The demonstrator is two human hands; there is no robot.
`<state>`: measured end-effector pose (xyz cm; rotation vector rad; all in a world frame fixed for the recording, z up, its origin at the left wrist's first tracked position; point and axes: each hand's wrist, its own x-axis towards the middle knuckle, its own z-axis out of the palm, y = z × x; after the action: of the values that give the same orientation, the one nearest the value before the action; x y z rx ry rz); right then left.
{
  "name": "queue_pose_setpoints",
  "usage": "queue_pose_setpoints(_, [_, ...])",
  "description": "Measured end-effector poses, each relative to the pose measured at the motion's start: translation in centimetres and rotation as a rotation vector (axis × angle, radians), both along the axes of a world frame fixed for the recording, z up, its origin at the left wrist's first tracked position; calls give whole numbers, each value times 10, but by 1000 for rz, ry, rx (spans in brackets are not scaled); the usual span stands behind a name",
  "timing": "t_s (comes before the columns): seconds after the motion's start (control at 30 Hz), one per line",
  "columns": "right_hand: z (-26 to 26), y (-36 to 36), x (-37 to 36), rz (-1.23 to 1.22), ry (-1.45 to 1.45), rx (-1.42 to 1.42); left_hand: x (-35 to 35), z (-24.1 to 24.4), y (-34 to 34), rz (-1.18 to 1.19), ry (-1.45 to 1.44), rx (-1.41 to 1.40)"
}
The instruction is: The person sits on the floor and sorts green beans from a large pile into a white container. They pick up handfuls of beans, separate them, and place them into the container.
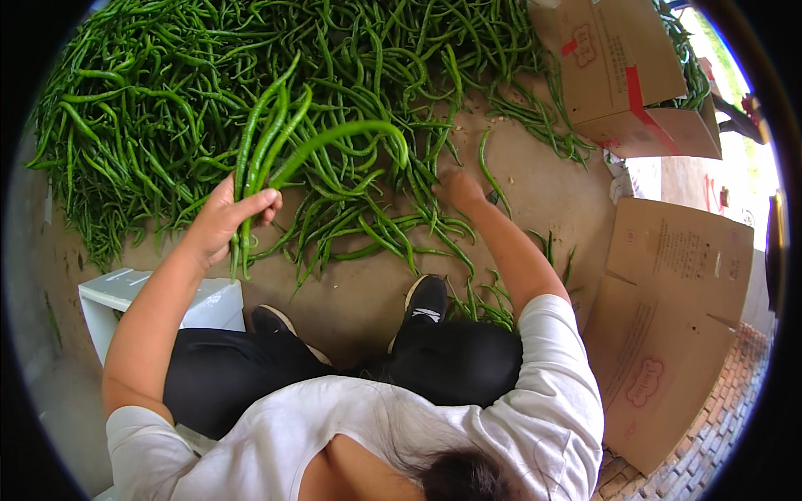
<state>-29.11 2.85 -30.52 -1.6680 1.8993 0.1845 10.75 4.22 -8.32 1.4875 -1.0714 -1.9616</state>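
Several long green chili peppers (pixel 266 134) stand in my left hand (pixel 235 216), with thumb and fingers closed around their lower ends. One of them arches over to the right. My right hand (pixel 460 188) reaches down to the right edge of the loose peppers on the floor; its fingertips are partly hidden, so I cannot tell whether it grips one. A large heap of green chili peppers (pixel 144 94) spreads across the floor in front of me. A thinner layer of peppers (pixel 369 219) lies between the hands.
A cardboard box (pixel 601 119) with red tape and peppers at its top stands at the upper right. A flattened cardboard box (pixel 664 313) lies at the right, over brick paving. A white plastic stool or crate (pixel 213 304) stands by my left leg. My shoes are close to the peppers.
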Motion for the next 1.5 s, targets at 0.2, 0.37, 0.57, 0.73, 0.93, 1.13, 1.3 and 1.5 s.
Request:
queue_pose_setpoints(0.2, [38,51,10,59,-120,-197,3,11,-1,42,36,93])
queue_pose_setpoints(0.37, [133,73,36,316,-244,-444,-14,7,0,-51,-19,-68])
queue_pose_setpoints(0.57, [175,49,113,639,-628,-661,-40,4,0,-583,-189,-230])
queue_pose_setpoints(0.73, [169,-5,76,370,-730,-734,-3,11,4,-410,-82,55])
queue_pose_setpoints(0.93, [-7,-78,-11,-189,-10,-354,31,22,13,64,-193,41])
queue_pose_setpoints(1.13, [-55,-89,-8,-383,-305,273,32,21,22,87,-174,58])
queue_pose_setpoints(1.3, [-18,-40,-25,-507,-631,341,30,17,18,49,-169,40])
queue_pose_setpoints(1.5, [54,35,-72,-493,-548,-113,14,7,2,40,-132,29])
